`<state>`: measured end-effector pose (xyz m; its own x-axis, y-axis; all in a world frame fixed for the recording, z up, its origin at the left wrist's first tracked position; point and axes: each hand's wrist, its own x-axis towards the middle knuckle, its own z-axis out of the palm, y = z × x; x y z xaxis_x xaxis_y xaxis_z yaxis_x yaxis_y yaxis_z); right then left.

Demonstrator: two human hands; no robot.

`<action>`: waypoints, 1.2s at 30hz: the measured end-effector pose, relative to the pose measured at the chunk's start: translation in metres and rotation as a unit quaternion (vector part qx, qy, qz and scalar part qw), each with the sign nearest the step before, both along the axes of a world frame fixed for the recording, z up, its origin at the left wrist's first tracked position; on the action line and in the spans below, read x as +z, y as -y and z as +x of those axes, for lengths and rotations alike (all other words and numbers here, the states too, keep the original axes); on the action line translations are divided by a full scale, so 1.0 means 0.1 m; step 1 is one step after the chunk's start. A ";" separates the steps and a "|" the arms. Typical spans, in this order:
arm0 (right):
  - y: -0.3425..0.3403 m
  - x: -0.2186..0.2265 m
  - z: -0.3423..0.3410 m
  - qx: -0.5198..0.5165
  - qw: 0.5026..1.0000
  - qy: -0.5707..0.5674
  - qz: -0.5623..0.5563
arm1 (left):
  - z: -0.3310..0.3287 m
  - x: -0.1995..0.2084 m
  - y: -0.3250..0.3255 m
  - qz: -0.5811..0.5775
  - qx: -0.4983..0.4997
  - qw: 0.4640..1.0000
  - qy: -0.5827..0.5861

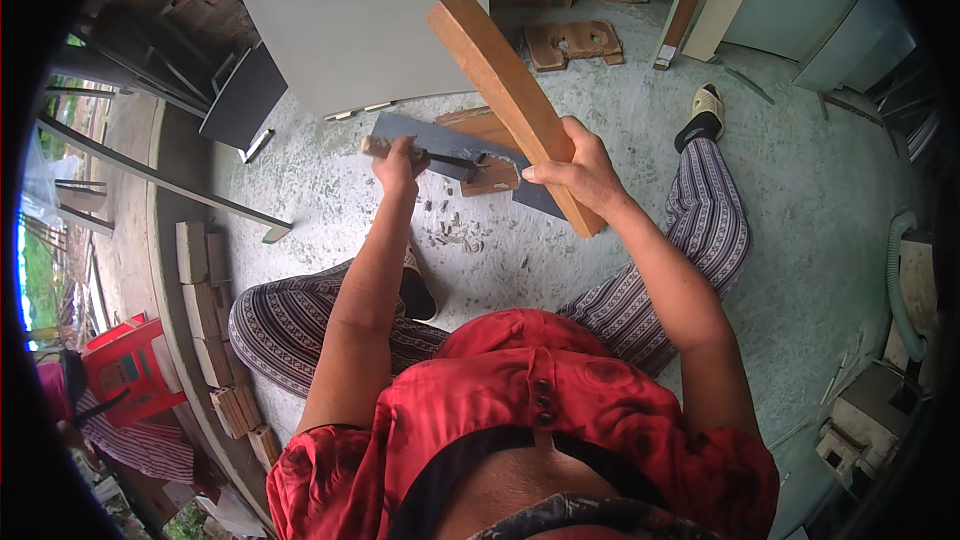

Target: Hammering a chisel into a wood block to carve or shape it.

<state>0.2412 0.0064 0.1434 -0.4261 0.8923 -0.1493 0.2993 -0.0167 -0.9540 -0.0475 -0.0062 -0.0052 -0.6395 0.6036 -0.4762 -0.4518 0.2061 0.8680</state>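
My left hand (398, 165) is closed around a chisel (375, 147) with a pale handle and a long dark shaft. Its far end rests near a rough-edged patch of exposed brown wood (490, 177) on a dark grey board (415, 130), which lies on the floor. In my right hand (585, 172) is a long, thick wooden block (505, 100), gripped near its lower end and tilted up to the left, above the board. Part of another brown wooden piece (478, 124) shows behind the block. Dark chips (450, 230) are scattered on the floor just nearer than the board.
My legs in patterned trousers (712, 200) spread to either side of the board. A large pale panel (370, 20) stands beyond it, with a brown wooden piece with holes (572, 44) to its right. Stacked bricks (205, 310) line the left, near a red plastic chair (130, 370).
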 end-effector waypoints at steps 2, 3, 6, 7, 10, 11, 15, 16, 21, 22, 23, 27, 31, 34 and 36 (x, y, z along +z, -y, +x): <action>0.02 0.00 0.00 -0.004 1.000 -0.004 -0.004 | 0.09 0.13 -0.06 0.048 -0.064 0.996 -0.050; 0.02 0.02 -0.01 0.000 1.000 -0.007 -0.001 | 0.12 0.16 -0.09 0.099 -0.127 0.982 -0.100; 0.04 0.03 -0.01 0.007 1.000 0.001 0.016 | 0.26 0.20 -0.12 0.106 -0.171 0.970 -0.136; 0.04 0.03 -0.01 0.009 0.999 0.011 0.030 | 0.29 0.19 -0.13 0.104 -0.202 0.961 -0.158; 0.05 0.02 -0.02 0.009 0.999 0.028 0.044 | 0.35 0.18 -0.12 0.112 -0.219 0.953 -0.179; 0.05 0.02 -0.01 0.009 0.999 0.029 0.043 | 0.36 0.18 -0.11 0.115 -0.234 0.946 -0.195; 0.05 0.11 -0.01 0.008 0.999 0.005 0.050 | 0.42 0.24 -0.12 0.114 -0.261 0.930 -0.232; 0.05 0.12 -0.02 0.010 0.999 -0.017 0.047 | 0.43 0.23 -0.10 0.110 -0.264 0.927 -0.245; 0.06 0.12 -0.03 0.012 0.999 -0.021 0.048 | 0.44 0.21 -0.09 0.118 -0.259 0.926 -0.248; 0.06 0.13 -0.03 0.012 0.999 -0.009 0.047 | 0.44 0.22 -0.08 0.098 -0.274 0.921 -0.259; 0.08 0.16 -0.03 0.014 0.999 -0.009 0.046 | 0.45 0.22 -0.08 0.078 -0.288 0.915 -0.270; 0.16 0.36 -0.07 0.007 0.983 -0.138 0.122 | 0.56 0.18 -0.07 0.099 -0.271 0.917 -0.275; 0.16 0.01 -0.06 0.039 0.980 0.028 0.192 | 0.54 0.12 -0.10 0.128 -0.283 0.917 -0.251; 0.03 -0.06 -0.11 0.096 0.980 0.155 0.077 | 0.48 0.16 -0.07 0.168 -0.276 0.922 -0.212; 0.03 0.09 -0.10 0.077 0.976 0.190 0.070 | 0.50 0.19 -0.07 0.163 -0.273 0.925 -0.207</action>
<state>0.2308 0.0029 0.1528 -0.4938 0.8451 -0.2050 0.6215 0.1781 -0.7629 0.0029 0.0008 0.0133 -0.2833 0.9590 0.0062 0.0285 0.0019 0.9996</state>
